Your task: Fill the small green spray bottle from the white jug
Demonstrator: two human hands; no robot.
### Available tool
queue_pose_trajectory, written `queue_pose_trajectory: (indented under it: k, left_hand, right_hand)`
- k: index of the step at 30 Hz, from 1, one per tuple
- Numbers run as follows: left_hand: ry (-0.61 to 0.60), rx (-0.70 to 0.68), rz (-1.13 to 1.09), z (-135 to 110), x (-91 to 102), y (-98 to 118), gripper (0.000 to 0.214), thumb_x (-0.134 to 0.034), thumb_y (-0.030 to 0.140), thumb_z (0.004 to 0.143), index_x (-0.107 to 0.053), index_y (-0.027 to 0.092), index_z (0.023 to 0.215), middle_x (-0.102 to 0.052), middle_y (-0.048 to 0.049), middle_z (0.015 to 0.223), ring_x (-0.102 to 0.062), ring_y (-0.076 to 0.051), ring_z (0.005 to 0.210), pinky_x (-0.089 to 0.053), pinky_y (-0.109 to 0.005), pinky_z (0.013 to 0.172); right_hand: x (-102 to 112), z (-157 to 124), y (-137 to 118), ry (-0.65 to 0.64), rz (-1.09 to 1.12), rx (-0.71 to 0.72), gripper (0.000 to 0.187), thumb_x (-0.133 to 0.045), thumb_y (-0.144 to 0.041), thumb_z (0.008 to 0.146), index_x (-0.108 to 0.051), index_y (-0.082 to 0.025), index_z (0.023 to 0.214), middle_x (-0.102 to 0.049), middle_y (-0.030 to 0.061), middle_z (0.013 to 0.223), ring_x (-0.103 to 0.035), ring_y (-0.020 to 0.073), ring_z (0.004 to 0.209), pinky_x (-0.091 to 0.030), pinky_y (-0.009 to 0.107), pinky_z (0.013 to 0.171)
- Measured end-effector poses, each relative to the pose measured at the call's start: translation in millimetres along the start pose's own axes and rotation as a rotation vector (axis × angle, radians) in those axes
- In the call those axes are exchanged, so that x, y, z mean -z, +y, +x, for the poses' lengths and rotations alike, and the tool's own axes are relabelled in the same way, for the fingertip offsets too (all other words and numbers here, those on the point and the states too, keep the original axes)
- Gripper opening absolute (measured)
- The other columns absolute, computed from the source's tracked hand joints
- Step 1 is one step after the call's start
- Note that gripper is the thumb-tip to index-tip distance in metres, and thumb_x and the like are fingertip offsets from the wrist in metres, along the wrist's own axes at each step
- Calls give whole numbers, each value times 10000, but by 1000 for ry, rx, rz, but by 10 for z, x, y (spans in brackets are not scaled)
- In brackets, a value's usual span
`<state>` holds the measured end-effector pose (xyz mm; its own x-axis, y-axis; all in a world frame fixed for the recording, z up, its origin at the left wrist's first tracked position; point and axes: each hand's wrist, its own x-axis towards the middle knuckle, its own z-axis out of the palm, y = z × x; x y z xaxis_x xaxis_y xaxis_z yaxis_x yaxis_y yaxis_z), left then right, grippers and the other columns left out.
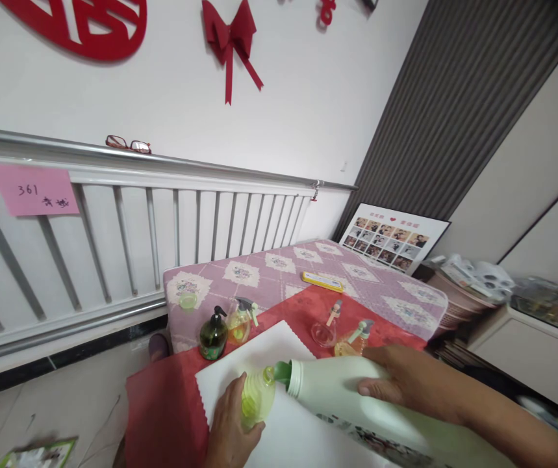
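Facing the radiator [113, 221], red cloth [162, 403] and a mat [269, 351] underlie the white bottle [337, 390].

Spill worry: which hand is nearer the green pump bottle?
Left. The left hand, holding a yellow bottle, is in front of the pump bottle; the right hand grips the white jug, farther right.

I see a large white detergent bottle [347, 396] tipped sideways at five o'clock, its green spout [281, 372] meeting the mouth of a small yellow-green bottle [258, 396] at its nine o'clock.

white jug [356, 403], yellow-green bottle [257, 396], red cloth [162, 409], floral pink tablecloth [269, 266].
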<state>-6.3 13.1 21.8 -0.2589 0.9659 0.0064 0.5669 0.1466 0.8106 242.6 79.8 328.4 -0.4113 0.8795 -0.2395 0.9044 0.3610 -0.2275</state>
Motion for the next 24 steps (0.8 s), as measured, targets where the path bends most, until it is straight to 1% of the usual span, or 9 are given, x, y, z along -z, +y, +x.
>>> queue_pose_trajectory:
  k: [4,9,13,15,19,24]
  left_hand:
    - [-9,-9,-1,0,10,4,908,-614,216,658,-316,52,1499,-435,-179,1568,-393,-289,1457,-287,-402,1239]
    - [-29,-7,7,-5,29,26,901,-610,215,667,-313,45,1500,-431,-168,1572,-377,-289,1465,-273,-409,1245]
    - [-25,-14,7,-4,27,25,891,-601,209,670,-315,41,1497,-429,-173,1570,-381,-293,1458,-281,-427,1239]
    - [-24,-21,5,-2,16,10,895,-603,215,668,-314,34,1495,-431,-180,1566,-382,-297,1455,-283,-435,1238]
    - [-21,-39,15,-4,-1,-17,906,-598,216,659,-305,17,1493,-435,-193,1560,-388,-301,1449,-286,-443,1236]
    - [-41,-34,30,-3,24,-8,892,-581,244,677,-304,32,1498,-433,-174,1567,-380,-294,1456,-282,-435,1240]
  right_hand:
    - [34,-9,-42,-21,-24,-17,195,-629,-454,803,-681,-268,772,-768,37,870,-684,229,781,-428,290,665]
    - [45,10,-50,10,-53,-31,181,-649,-439,785,-712,-269,786,-777,51,896,-690,249,794,-419,308,653]
    - [51,41,-43,26,-81,-28,184,-659,-435,769,-744,-285,830,-787,49,927,-702,268,824,-455,327,674]
    - [71,57,-43,-6,-102,-29,235,-671,-484,752,-746,-292,865,-791,49,952,-710,295,854,-484,355,698]
    - [133,72,-64,-85,-135,-12,423,-671,-631,710,-729,-282,941,-786,77,1036,-712,351,927,-521,423,747]
    - [187,66,-124,-134,-173,-41,426,-624,-623,755,-706,-271,980,-769,84,1085,-702,337,963,-515,415,777]
